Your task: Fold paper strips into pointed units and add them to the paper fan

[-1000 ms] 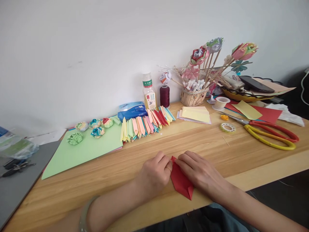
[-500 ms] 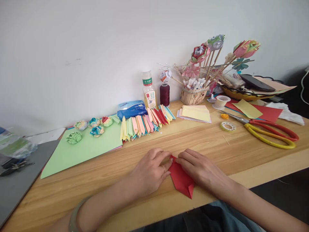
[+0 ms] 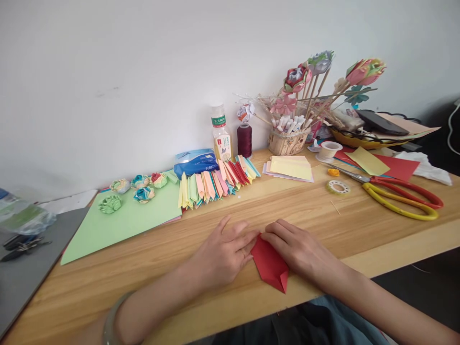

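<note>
A folded piece of red paper lies on the wooden table in front of me, its far end narrowed and a small fold showing at its near right corner. My left hand holds the paper's upper left edge with the fingers nearest it, while its other fingers fan out above the table. From the right, my right hand presses its bent fingers on the paper's far tip and right edge. The fingertips partly cover that tip, so the crease there is hidden.
Beyond my hands stand several folded colored paper strips. Paper flowers rest on green sheets at left. Scissors, a tape roll and a paper stack lie right. A bottle stands by the wall.
My left hand's outer fingers have lifted and spread, and its fingertips have shifted slightly toward the paper's far tip. The right hand and the red paper stay nearly in place.
</note>
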`<state>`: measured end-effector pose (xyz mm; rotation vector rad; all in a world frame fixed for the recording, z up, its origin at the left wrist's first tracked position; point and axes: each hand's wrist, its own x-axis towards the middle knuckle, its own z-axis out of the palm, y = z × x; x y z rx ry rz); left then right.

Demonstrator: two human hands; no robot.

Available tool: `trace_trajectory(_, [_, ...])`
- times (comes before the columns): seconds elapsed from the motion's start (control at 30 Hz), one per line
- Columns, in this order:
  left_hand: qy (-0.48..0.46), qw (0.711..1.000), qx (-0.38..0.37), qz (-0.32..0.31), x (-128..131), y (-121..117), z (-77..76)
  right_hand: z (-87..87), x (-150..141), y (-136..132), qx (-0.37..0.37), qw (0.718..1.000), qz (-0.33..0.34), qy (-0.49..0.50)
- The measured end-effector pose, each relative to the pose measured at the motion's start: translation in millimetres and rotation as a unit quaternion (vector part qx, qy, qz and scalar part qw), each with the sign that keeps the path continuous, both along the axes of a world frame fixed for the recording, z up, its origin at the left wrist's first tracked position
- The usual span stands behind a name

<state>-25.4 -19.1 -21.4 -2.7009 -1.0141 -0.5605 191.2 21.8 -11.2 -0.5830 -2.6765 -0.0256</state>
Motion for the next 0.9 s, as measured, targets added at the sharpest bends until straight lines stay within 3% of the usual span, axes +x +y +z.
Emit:
trace_trajectory(0.6, [0.029, 1.000, -0.003, -0.008, -0.9, 2.4, -1.6, 1.0, 3.6, -3.8, 0.008, 1.000, -0.005, -0.025])
trace_trajectory(0.77, [0.041, 0.999, -0.005, -0.004, -0.8, 2.7, -2.4, 2.5, 17.1, -4.3, -0.030, 0.999, 0.000, -0.031])
trace_trajectory(0.9, [0.029, 1.000, 0.006, 0.010, -0.1, 0.9, 1.5, 7.4, 29.1, -8.8, -0.078, 0.995, -0.055, 0.013])
